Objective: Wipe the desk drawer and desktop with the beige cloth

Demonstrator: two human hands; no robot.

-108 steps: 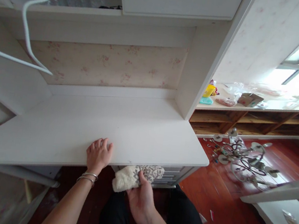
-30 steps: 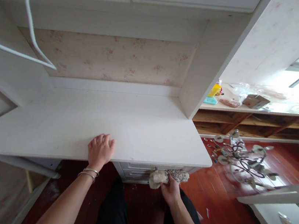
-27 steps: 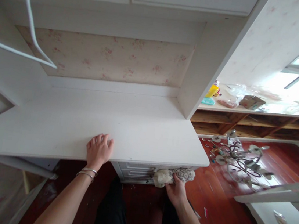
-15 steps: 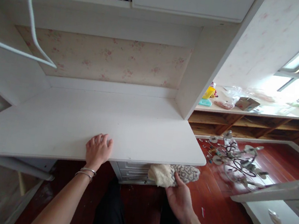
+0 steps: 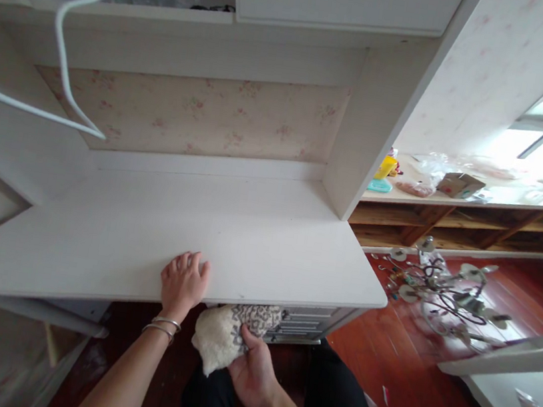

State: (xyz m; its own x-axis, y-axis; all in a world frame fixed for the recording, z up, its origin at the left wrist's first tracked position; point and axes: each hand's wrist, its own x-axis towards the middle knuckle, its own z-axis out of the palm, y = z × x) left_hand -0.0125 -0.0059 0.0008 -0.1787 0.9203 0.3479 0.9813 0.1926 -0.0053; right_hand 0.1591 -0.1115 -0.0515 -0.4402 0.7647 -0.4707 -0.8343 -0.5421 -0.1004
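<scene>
My left hand [image 5: 184, 283] lies on the white desk top [image 5: 227, 231] near its front edge, fingers a little spread and holding nothing. Two thin bangles circle that wrist. Just below the edge, my right hand [image 5: 253, 366] grips a folded cloth [image 5: 222, 338], cream on one side and grey-patterned on the other. The thumb presses on top of the cloth; the other fingers are under it and mostly hidden. Behind the cloth, the grey-white drawers [image 5: 302, 322] under the desk are partly covered.
A white cable [image 5: 63, 66] hangs at the upper left, in front of the open cupboard shelf. On the red floor to the right lies a chandelier [image 5: 451, 293] with small parts around it. A low wooden shelf unit [image 5: 431, 219] under the window carries bags and a box.
My right hand has moved left along the desk's front edge with the cloth, uncovering more of the drawers. My left hand stays on the desk top. The view has shifted slightly.
</scene>
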